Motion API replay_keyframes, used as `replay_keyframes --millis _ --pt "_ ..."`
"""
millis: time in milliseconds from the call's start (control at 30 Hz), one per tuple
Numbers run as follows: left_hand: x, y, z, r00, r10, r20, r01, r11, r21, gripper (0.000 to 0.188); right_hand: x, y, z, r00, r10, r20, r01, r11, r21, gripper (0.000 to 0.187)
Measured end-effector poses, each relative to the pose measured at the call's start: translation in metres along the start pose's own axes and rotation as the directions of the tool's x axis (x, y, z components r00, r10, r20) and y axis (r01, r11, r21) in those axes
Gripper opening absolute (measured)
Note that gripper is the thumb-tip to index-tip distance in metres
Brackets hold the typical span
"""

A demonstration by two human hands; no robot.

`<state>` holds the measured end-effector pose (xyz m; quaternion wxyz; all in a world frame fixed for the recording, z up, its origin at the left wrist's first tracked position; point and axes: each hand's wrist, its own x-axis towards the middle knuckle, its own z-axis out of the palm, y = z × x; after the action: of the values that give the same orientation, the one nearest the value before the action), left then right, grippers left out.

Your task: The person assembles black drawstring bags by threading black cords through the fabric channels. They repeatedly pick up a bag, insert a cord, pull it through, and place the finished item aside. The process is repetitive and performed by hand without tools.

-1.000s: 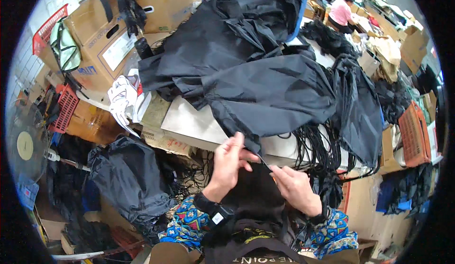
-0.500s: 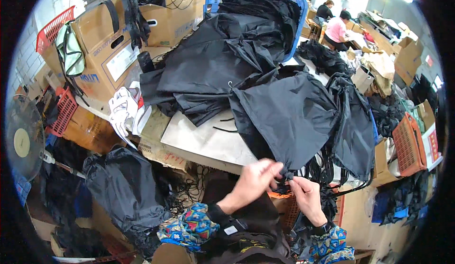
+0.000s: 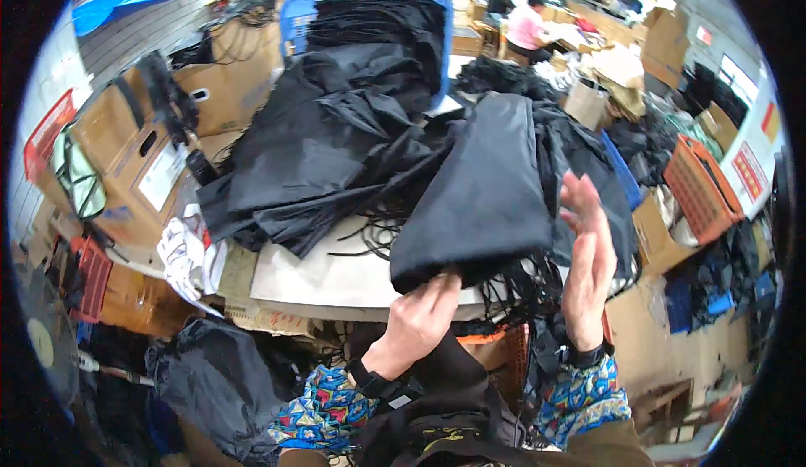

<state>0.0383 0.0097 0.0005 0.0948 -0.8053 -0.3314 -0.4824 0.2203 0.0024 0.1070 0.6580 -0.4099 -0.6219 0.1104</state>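
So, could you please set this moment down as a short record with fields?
Left grip: closed on the lower edge of a black fabric piece
Right grip: open, raised beside that piece; contact unclear
Work surface: pale tabletop, partly covered by black fabric
Far side: blue basket holding stacked black fabric
Right side: orange crate

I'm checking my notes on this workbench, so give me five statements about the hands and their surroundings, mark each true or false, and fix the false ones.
1. The left hand holds the near edge of the folded black fabric. True.
2. The right hand is clenched into a fist. False: it is open, fingers extended.
3. Black cords lie on the white tabletop. True.
4. The basket at the back of the table is yellow. False: it is blue.
5. A black wristband is on the left wrist. True.
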Motion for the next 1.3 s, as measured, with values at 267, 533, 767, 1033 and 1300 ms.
replay_keyframes --millis 267,533,767,1033,1300 --pt "-0.039 -0.023 0.042 0.914 -0.074 0.400 0.014 0.989 0.149 0.013 -0.042 0.015 -0.086 0.834 0.392 -0.389 -0.236 0.889 0.392 0.035" --pt "-0.054 -0.150 -0.020 0.901 -0.288 0.326 0.105 0.872 0.478 0.029 -0.132 0.095 -0.404 0.677 0.492 -0.547 -0.270 0.858 0.438 0.025" --pt "-0.077 -0.073 -0.018 0.854 -0.356 0.379 0.341 0.934 0.109 0.038 -0.144 0.078 -0.084 0.260 0.887 0.383 -0.941 0.321 -0.104 0.025" --pt "-0.100 0.032 -0.005 0.417 -0.491 0.765 0.894 0.072 -0.441 0.021 -0.128 0.103 0.001 0.456 0.670 0.586 -0.807 0.589 -0.045 0.028" --pt "-0.067 0.037 0.018 0.415 -0.618 0.668 0.863 0.034 -0.505 0.018 -0.136 0.066 -0.010 0.583 0.559 0.590 -0.535 0.810 -0.239 0.017"
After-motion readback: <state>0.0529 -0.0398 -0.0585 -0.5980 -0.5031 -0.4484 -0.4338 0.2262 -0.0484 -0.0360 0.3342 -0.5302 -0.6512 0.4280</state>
